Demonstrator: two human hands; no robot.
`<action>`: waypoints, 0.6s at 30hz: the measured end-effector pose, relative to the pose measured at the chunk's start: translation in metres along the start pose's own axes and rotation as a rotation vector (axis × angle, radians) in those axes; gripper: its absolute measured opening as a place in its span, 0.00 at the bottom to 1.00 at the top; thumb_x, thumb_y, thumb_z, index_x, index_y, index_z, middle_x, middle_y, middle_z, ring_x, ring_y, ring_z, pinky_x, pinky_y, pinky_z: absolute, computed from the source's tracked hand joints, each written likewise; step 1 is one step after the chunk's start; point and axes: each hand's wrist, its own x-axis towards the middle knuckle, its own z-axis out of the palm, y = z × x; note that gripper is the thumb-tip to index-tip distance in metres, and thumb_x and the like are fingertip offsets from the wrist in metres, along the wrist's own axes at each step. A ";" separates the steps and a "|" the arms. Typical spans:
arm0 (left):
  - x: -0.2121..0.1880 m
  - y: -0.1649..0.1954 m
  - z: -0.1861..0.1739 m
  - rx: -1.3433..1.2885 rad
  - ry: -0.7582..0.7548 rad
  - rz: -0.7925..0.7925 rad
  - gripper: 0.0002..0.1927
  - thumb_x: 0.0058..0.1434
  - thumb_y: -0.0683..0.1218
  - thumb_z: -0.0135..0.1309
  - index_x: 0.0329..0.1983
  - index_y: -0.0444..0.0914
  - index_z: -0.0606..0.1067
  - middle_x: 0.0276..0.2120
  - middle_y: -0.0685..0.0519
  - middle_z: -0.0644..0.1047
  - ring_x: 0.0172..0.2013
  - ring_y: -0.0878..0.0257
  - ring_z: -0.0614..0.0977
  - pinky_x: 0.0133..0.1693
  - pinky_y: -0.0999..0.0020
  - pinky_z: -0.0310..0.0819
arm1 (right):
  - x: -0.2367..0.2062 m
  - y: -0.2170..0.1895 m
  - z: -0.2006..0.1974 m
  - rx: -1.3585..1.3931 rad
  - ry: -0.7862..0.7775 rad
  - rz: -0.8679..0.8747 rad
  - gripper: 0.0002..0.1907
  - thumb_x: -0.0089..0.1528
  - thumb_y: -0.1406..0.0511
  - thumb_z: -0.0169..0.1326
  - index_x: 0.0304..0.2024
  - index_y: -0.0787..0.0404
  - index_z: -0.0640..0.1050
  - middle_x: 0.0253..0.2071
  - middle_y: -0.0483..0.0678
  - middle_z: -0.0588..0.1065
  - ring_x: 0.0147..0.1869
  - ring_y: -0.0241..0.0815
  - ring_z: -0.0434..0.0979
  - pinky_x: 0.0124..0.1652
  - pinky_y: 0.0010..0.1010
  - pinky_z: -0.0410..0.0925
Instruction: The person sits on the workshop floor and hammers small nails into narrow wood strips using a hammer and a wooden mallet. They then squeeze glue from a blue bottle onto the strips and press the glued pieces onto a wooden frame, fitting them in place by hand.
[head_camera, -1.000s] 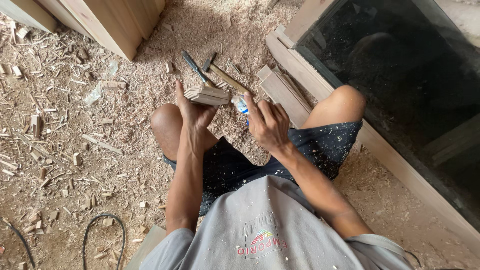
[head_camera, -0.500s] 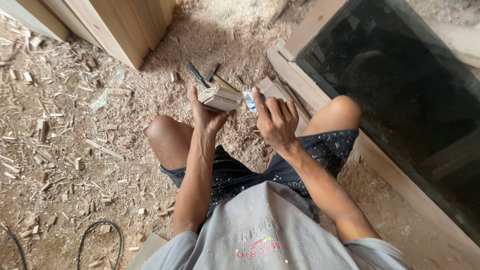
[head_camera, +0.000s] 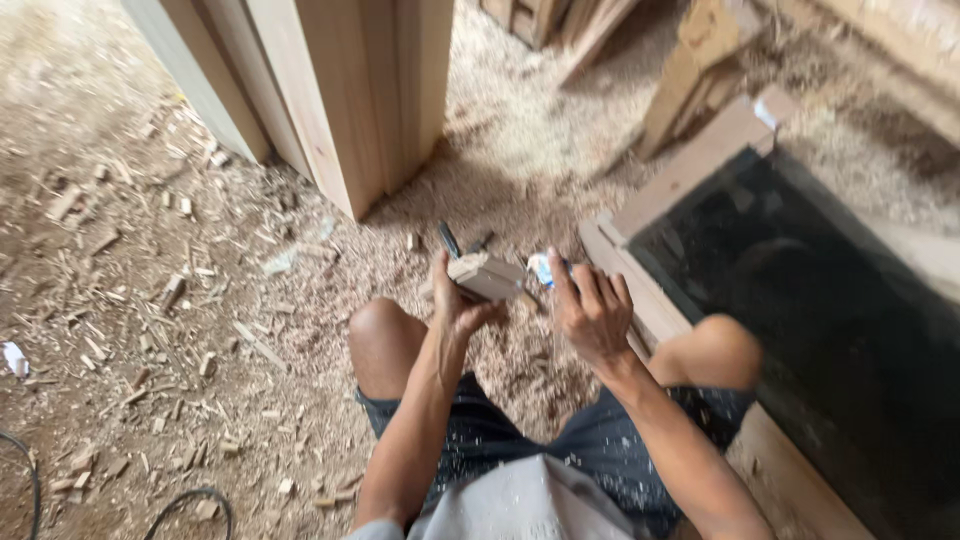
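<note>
Sawdust and wood chips cover the floor (head_camera: 150, 300) all around the sitting person. Left hand (head_camera: 458, 300) is closed around a small wood block (head_camera: 487, 276), held up above the bare knees. Right hand (head_camera: 592, 310) is curled on a small white and blue thing (head_camera: 541, 268), maybe a tube, but it is too blurry to be sure. Both hands are near each other, not touching. Tall wood boards (head_camera: 360, 90) stand behind them, and a dark panel in a wood frame (head_camera: 700, 165) lies at the right.
</note>
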 end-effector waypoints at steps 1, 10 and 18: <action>0.001 0.002 0.005 0.023 -0.025 0.005 0.41 0.65 0.75 0.39 0.58 0.37 0.70 0.54 0.37 0.72 0.53 0.46 0.75 0.39 0.52 0.77 | 0.004 0.005 0.002 0.006 0.005 -0.047 0.26 0.59 0.73 0.54 0.61 0.61 0.78 0.31 0.47 0.70 0.33 0.45 0.72 0.33 0.39 0.61; -0.023 0.015 0.040 -0.105 -0.051 0.073 0.37 0.66 0.70 0.44 0.57 0.34 0.66 0.46 0.41 0.72 0.47 0.50 0.77 0.45 0.49 0.82 | -0.005 0.053 0.049 0.293 0.065 0.242 0.18 0.66 0.68 0.54 0.58 0.63 0.79 0.37 0.51 0.77 0.40 0.45 0.76 0.41 0.35 0.67; -0.056 0.032 0.082 0.137 0.057 0.400 0.40 0.64 0.69 0.48 0.61 0.35 0.53 0.41 0.41 0.67 0.40 0.52 0.74 0.37 0.54 0.80 | -0.027 0.091 0.065 1.428 -0.203 1.095 0.13 0.70 0.59 0.53 0.38 0.61 0.79 0.33 0.41 0.76 0.35 0.27 0.71 0.36 0.20 0.66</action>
